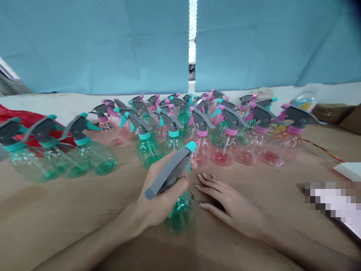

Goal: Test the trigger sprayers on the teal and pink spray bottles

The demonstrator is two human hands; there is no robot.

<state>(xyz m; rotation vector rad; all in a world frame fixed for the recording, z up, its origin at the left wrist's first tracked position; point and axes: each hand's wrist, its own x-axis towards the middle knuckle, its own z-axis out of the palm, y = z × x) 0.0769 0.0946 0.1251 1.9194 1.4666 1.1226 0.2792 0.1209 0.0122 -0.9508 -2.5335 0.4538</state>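
My left hand is wrapped round the neck of a green spray bottle with a grey trigger head and a turquoise nozzle. The bottle is low at the middle of the table, its head tilted up to the right; my fingers hide most of the neck and trigger. To its right, my right hand lies palm down on the tabletop, fingers stretched and apart, holding nothing. Just beyond both hands stand a green spray bottle and a pink spray bottle, part of a crowded group.
Several green bottles stand in a row at left, before a red cloth. At right lie a blurred-out flat object, a white piece and a thin cable. A blue sheet hangs behind the wooden table.
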